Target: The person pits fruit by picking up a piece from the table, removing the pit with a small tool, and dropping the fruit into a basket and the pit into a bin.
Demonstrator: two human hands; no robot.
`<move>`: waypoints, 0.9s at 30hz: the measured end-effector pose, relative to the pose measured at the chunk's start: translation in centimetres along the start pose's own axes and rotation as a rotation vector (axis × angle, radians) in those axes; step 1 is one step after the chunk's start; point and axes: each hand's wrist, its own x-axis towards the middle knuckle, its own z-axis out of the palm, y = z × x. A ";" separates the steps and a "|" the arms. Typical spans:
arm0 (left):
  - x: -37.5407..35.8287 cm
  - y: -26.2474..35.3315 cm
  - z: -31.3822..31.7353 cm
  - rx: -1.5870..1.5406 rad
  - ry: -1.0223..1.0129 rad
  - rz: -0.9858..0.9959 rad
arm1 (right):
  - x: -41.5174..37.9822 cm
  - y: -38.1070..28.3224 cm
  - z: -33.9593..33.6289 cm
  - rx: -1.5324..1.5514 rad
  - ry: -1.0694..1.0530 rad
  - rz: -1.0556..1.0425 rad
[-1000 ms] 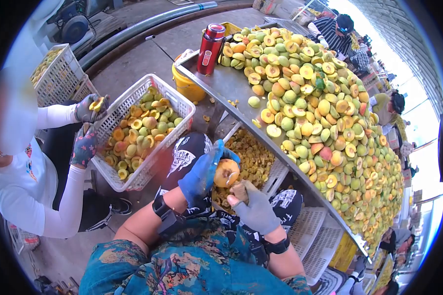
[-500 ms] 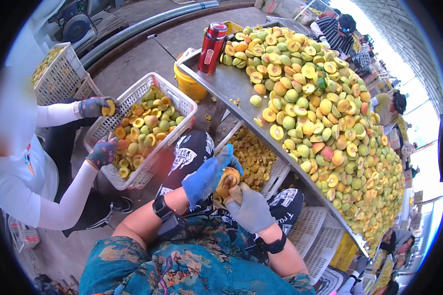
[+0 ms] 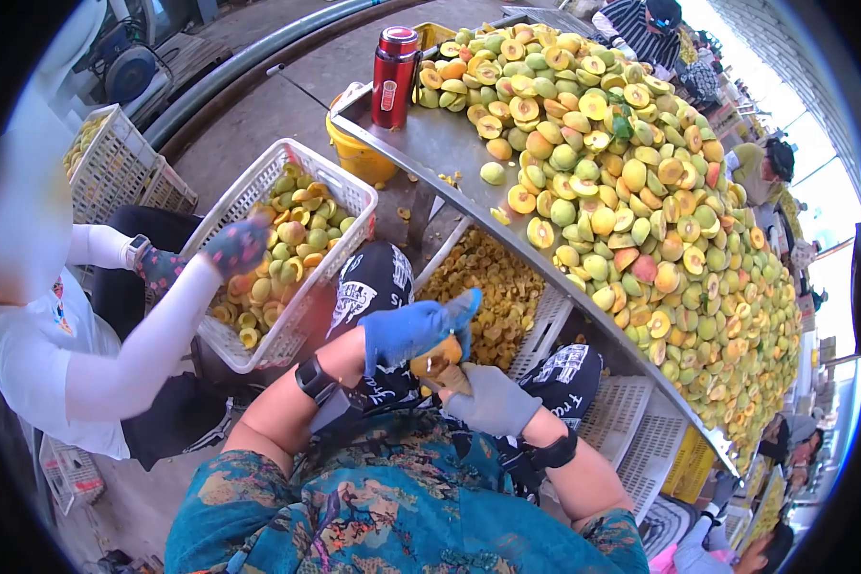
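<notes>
Near the bottom centre, above my lap, a yellow-orange fruit half point(image 3: 437, 360) is between my two hands. My left hand point(image 3: 407, 333), in a blue glove, has its fingers wrapped round the fruit from above. My right hand point(image 3: 493, 399), in a grey glove, pinches at the fruit's lower right side; whether it also holds a small tool is hidden. Just beyond my hands, a white crate point(image 3: 550, 330) holds small yellow pieces point(image 3: 483, 287) under the table edge. The metal table point(image 3: 421, 153) on the right bears a large heap of halved fruit point(image 3: 622, 191).
A co-worker in white sleeves point(image 3: 153, 325) sits at the left, one gloved hand point(image 3: 237, 247) over a white crate point(image 3: 359, 191) of fruit halves. A red flask point(image 3: 394, 81) stands on the table corner, above a yellow bucket point(image 3: 359, 158). Other people work behind the heap.
The fruit between my hands has tilted and my blue-gloved hand has turned over it. The co-worker's hand has moved further over the crate. The view has shifted slightly.
</notes>
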 end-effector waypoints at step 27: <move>3.7 1.4 4.1 -0.959 0.074 0.348 | 0.3 1.5 -0.9 1.398 -0.405 0.001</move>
